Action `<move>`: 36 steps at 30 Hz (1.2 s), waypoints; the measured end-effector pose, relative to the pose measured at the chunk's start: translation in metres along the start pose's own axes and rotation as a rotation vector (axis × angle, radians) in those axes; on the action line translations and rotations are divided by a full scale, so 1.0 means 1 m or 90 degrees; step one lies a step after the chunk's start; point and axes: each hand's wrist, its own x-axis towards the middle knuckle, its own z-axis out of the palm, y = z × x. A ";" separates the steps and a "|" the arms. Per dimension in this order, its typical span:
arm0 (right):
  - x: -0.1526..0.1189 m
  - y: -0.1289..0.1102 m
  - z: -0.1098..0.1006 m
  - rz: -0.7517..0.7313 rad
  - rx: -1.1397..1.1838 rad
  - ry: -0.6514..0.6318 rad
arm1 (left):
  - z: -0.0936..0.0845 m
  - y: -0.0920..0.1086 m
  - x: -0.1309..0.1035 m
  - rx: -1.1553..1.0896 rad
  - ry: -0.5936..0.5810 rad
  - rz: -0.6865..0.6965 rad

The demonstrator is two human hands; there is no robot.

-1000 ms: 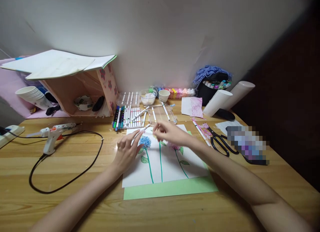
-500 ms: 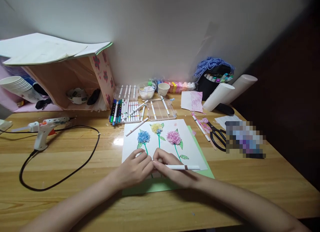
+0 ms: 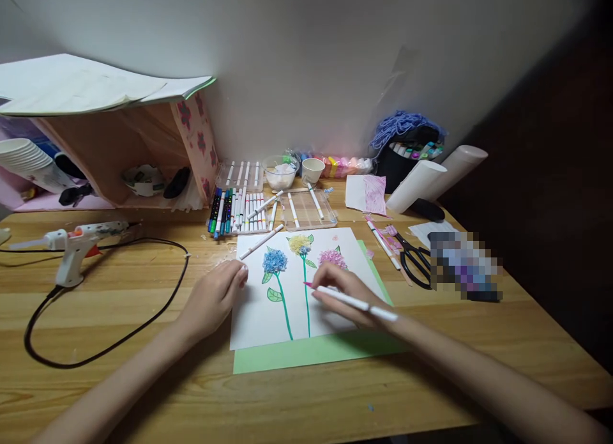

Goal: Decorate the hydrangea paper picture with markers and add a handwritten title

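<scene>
A white marker [image 3: 345, 298] with a pink tip is gripped in my right hand [image 3: 342, 289], over the right part of the white drawing sheet [image 3: 258, 322]. On that sheet are a blue flower [image 3: 275, 261], a yellow flower [image 3: 300, 244] and a pink flower [image 3: 332, 258], with green stems and leaves. My right hand hides the pink flower's stem. Curled closed at the sheet's left edge is my left hand [image 3: 215, 297]; whether it holds anything is too small to tell. Green paper [image 3: 306, 354] lies beneath the sheet.
A glue gun [image 3: 71, 252] with a looped black cable lies at left. Markers [image 3: 234, 211], an open marker case [image 3: 325, 223], a bowl [image 3: 280, 174] and a paper cup [image 3: 313, 169] stand behind the sheet. Scissors [image 3: 414, 265] and white rolls [image 3: 416, 185] are at right.
My hands, together before, have come apart. My left hand has moved left to the sheet's edge; my right hand has risen slightly, and the marker's pink tip now shows.
</scene>
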 end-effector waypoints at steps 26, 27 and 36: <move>0.040 0.029 0.038 0.092 -0.125 0.056 | 0.035 -0.016 0.031 0.180 -0.058 -0.014; 0.040 0.029 0.038 0.092 -0.130 0.055 | 0.035 -0.016 0.031 0.181 -0.056 -0.013; 0.040 0.029 0.038 0.083 -0.142 0.053 | 0.036 -0.015 0.031 0.203 -0.047 0.005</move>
